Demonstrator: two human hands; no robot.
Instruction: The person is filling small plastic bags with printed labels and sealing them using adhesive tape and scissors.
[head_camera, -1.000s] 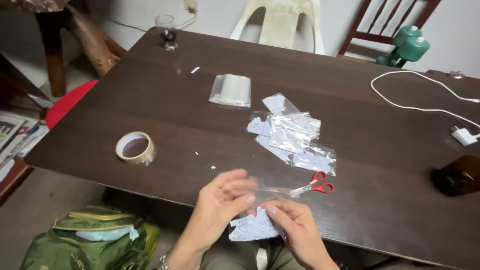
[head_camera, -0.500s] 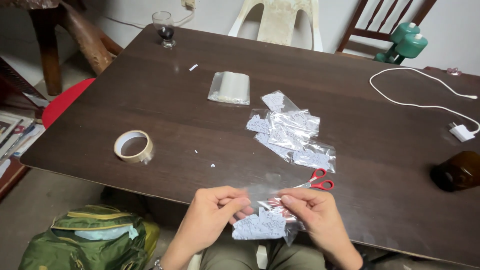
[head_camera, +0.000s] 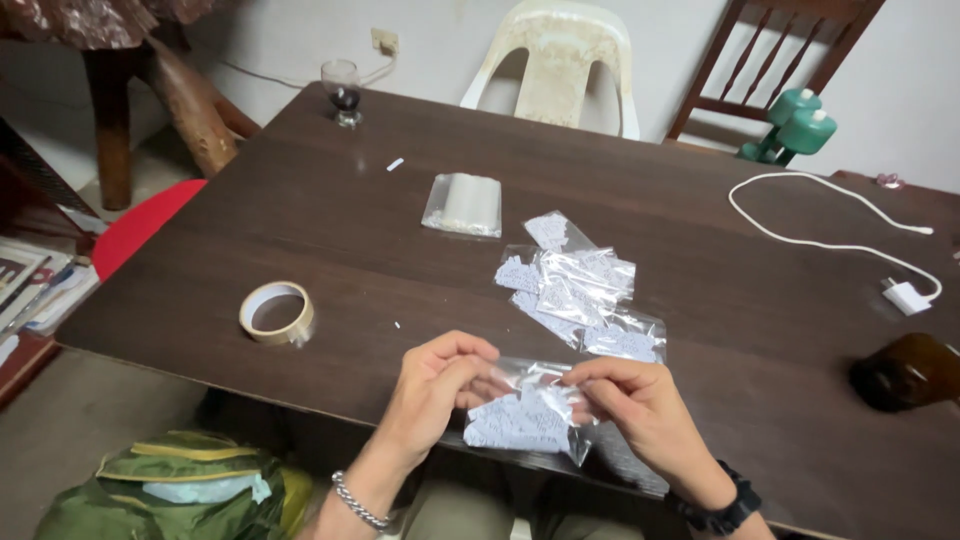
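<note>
Since a moment ago, our hands have drawn together at the table (head_camera: 250, 215) edge: left hand (head_camera: 432, 385) and right hand (head_camera: 640, 405) both pinch the clear bag of paper scraps (head_camera: 525, 418) at its mouth, so it looks nearly closed.

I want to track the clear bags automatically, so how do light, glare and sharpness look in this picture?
Head view: soft, even light, only faint shadows under the hands. The dark table shows a dull sheen, no hard glare. The clear bag between left hand and right hand glints slightly, as does the pile of filled bags. Mostly sharp; the table edges bow slightly, suggesting a wide lens.
</note>
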